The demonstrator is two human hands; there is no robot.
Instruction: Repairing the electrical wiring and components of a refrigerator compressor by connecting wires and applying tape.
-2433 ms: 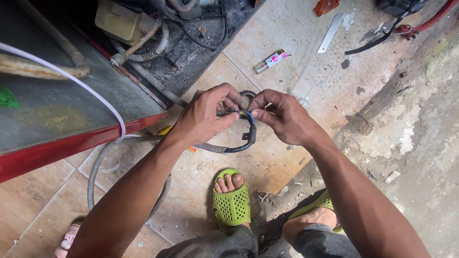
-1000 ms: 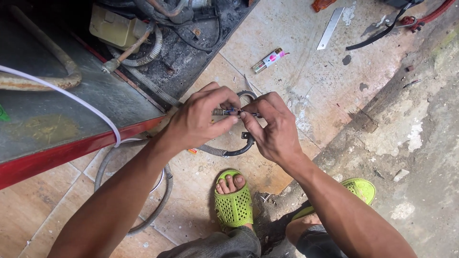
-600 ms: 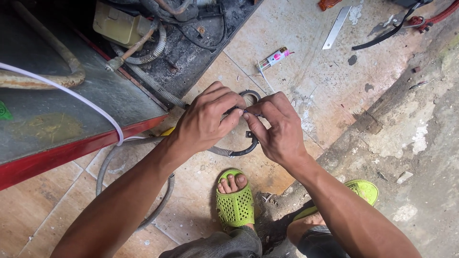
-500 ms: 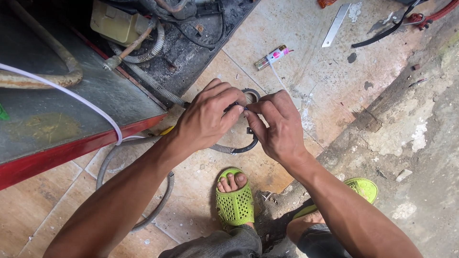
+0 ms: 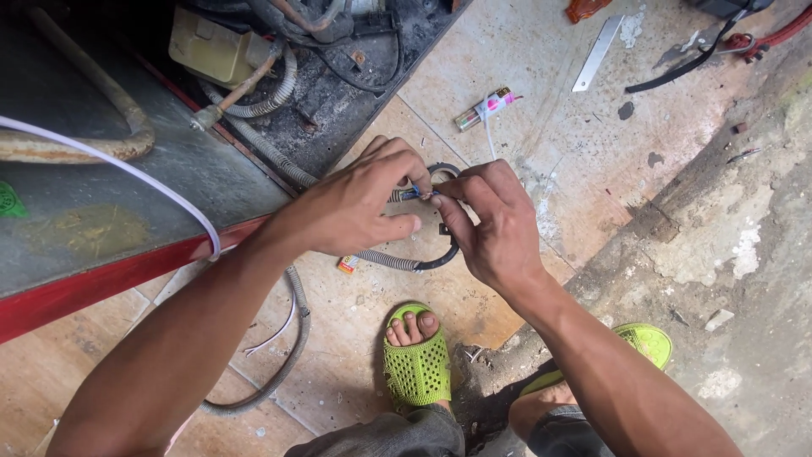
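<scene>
Left hand (image 5: 359, 207) and right hand (image 5: 491, 224) — each grip pinching thin wires (image 5: 420, 193) — bare tile (image 5: 541, 135) beyond.

Makeshift repair spot on a tiled floor, workshop-like, probably beside a house or small shop.

Work was done squatting on the floor: worn beige floor tiles (image 5: 541, 110) gave way to a rough, cracked concrete edge (image 5: 719, 228). An opened appliance (image 5: 110, 203) with grey top and red rim stood at left, its grimy innards exposed: corrugated hoses (image 5: 262, 101), a yellowish plastic box (image 5: 211, 51), black wiring. Loose bits lay scattered about: a cutter blade (image 5: 596, 52), a small pink-and-white lighter (image 5: 486, 107), a black strap (image 5: 677, 72). Green perforated sandals (image 5: 416, 364) on dusty ground.
</scene>
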